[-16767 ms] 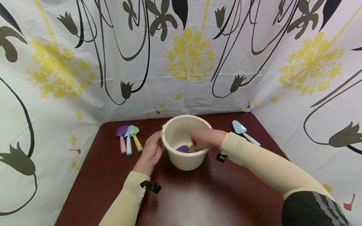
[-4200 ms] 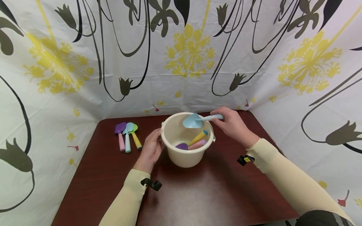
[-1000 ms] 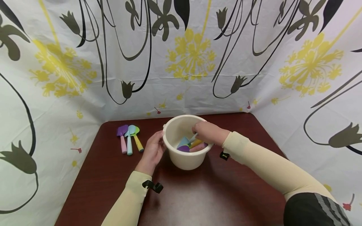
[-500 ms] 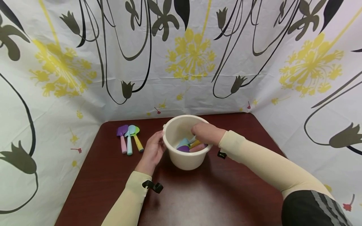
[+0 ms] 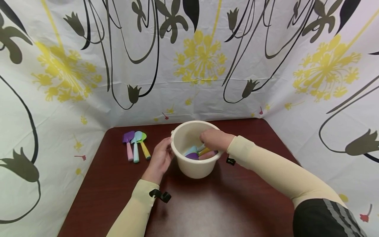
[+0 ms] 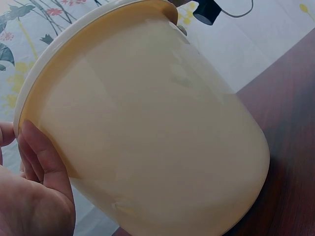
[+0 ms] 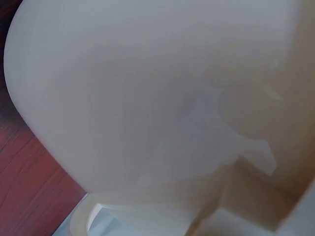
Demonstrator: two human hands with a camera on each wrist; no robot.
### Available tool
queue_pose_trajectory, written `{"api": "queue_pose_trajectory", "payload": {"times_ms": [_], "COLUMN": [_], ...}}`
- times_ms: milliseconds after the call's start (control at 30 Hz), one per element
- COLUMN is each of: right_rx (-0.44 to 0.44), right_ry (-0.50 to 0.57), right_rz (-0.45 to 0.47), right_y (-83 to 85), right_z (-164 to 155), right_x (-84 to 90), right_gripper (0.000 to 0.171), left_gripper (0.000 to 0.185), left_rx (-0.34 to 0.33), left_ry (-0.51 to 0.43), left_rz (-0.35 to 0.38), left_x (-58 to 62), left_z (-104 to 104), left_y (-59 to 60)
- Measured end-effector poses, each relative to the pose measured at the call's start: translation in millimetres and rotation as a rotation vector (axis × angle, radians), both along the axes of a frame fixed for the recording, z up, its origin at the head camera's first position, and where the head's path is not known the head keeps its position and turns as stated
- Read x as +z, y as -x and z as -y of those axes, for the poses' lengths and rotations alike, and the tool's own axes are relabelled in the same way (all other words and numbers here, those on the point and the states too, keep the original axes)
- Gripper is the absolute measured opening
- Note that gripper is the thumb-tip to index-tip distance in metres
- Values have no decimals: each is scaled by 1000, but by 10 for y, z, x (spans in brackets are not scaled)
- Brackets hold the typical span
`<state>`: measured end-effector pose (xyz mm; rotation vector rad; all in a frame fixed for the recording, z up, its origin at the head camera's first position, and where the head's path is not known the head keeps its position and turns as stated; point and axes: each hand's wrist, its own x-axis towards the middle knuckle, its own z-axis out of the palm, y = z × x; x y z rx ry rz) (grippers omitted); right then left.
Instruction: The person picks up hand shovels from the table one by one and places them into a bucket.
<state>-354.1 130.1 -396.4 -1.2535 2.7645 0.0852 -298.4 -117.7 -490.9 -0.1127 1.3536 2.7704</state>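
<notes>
A cream bucket [image 5: 195, 170] stands on the table. My left hand [image 5: 160, 156] holds its left rim, the thumb at the edge and the fingers against the outer wall, as the left wrist view shows. My right hand [image 5: 215, 138] reaches in over the right rim and grips the handle of a light blue toy trowel [image 5: 190, 150], whose blade lies low in the bucket. Beside it lie a purple blade [image 5: 192, 156], a yellow handle [image 5: 203, 151] and a pink handle [image 5: 208, 155]. The right fingertips are hidden. Mostly the bucket's outer wall [image 7: 123, 98] fills the right wrist view.
At the back left of the dark red table [image 5: 189, 210] lie three toy tools side by side: a purple shovel with a pink handle [image 5: 129, 153], a light blue one [image 5: 136, 153] and a green one with a yellow handle [image 5: 145, 151]. A patterned sheet [image 5: 189, 98] surrounds the table.
The light blue trowel lay at the table's right, was then held over the bucket, and is now inside it. Over the last second my right hand has shifted slightly left; my left stays at the rim.
</notes>
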Motion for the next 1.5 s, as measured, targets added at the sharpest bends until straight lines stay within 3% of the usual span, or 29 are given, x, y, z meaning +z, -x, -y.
{"api": "queue_pose_trajectory", "payload": {"times_ms": [433,867,1100,1333,1500], "right_rx": [-15,-24,-20,-83,-167], "right_ry": [-26,-38,176,447,575], "right_rz": [31,47,31,-45,-93], "right_y": [70,71,90,73,67], "right_z": [29,15,-108,-313,-483], "right_x": [-72,-64,-72,52,87], "right_gripper": [29,21,18,10,12], "left_gripper": [17,20,20,22,23], "left_rx": [-3,-8,-12,-14,-2], "left_ry": [3,20,18,19,9], "left_rz": [4,5,8,10,7], "left_x": [3,-7,-2,17,25], "left_z": [-2,3,-4,1,0], "left_y": [-7,-2,4,2,-2]}}
